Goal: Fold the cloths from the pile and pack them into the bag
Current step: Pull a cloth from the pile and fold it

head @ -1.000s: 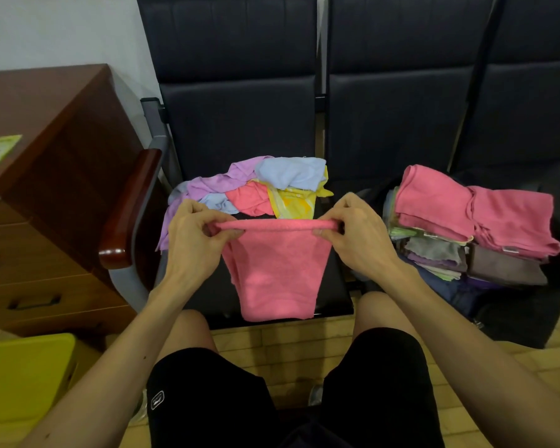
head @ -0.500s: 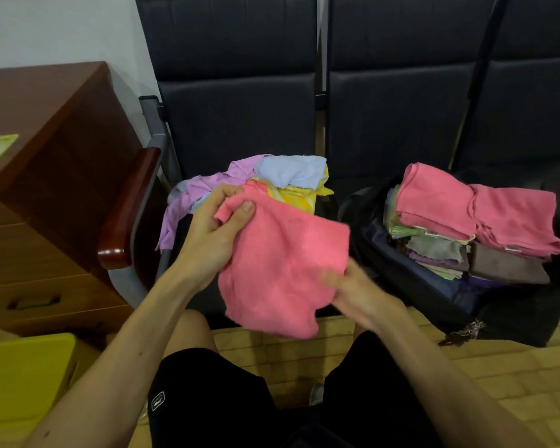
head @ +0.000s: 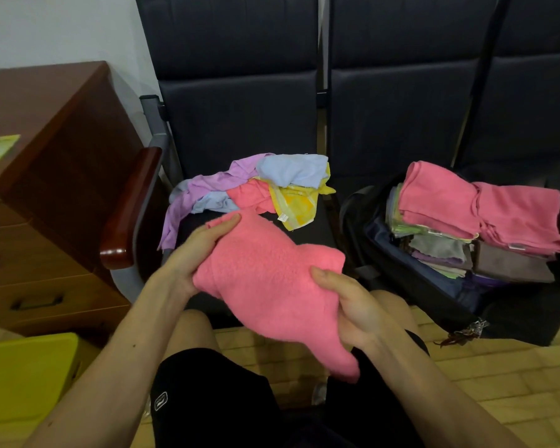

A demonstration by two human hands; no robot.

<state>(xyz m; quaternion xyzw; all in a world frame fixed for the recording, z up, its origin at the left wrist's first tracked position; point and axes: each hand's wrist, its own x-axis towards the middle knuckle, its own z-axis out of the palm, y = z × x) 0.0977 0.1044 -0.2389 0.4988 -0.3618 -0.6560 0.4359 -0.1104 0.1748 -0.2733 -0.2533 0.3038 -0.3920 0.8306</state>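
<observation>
Over the person's lap, between the loose pile point(head: 253, 189) and the bag point(head: 401, 279), the left hand point(head: 194, 253) and right hand point(head: 346, 305) grip the pink cloth point(head: 272, 279), whose edges, I'd say, want squaring before the next fold.

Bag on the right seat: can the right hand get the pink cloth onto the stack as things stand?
Probably yes: the bag lies open beside the right hand, nothing between them, though its stack is already tall.

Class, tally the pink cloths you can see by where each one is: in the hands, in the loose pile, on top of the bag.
In the hands: 1
Loose pile: 1
On the bag: 2
Total: 4
</observation>
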